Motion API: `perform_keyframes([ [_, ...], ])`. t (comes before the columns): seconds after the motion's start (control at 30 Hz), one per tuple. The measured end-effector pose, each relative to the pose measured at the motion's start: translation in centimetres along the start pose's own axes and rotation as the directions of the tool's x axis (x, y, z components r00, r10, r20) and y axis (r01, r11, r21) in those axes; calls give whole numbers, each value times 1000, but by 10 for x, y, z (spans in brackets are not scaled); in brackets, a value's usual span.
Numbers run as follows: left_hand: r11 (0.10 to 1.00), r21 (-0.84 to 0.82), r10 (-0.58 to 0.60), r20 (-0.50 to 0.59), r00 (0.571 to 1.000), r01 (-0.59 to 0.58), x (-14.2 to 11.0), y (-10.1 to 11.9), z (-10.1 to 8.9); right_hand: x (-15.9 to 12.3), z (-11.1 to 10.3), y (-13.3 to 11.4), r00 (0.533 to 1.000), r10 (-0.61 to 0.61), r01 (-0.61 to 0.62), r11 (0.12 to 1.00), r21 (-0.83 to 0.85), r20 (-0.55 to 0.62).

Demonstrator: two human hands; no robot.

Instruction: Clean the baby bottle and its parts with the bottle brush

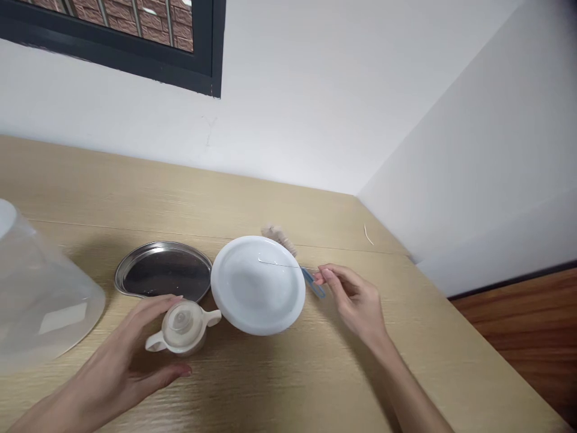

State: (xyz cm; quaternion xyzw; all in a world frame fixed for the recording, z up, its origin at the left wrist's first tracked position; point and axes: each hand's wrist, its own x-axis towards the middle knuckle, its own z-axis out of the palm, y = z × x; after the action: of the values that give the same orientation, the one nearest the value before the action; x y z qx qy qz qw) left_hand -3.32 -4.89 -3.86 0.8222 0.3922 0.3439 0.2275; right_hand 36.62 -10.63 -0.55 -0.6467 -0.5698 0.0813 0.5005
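Head view: left hand (110,364), fingers spread, curves round a creamy two-handled cup (186,337), translucent knob (183,320) on top, at eight o'clock from the white dish (256,294); at three, the right hand (358,297) pinches a thin, gleaming wire (279,264)

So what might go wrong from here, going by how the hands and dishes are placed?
The two-handled cup could tip if nudged: the left hand is curved loosely around it, its thumb apart from it.

The cup's handle looks close to the white bowl and might knock it.

The thin wire, pinched at one end by the right hand, could slip.
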Motion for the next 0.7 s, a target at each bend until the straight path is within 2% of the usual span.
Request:
perform_keyframes([
  [0.7, 1000, -3, 14, -28, 1000, -14, 2, -5, 3, -2, 1, 0, 999, 48, -46, 997, 63, -20],
])
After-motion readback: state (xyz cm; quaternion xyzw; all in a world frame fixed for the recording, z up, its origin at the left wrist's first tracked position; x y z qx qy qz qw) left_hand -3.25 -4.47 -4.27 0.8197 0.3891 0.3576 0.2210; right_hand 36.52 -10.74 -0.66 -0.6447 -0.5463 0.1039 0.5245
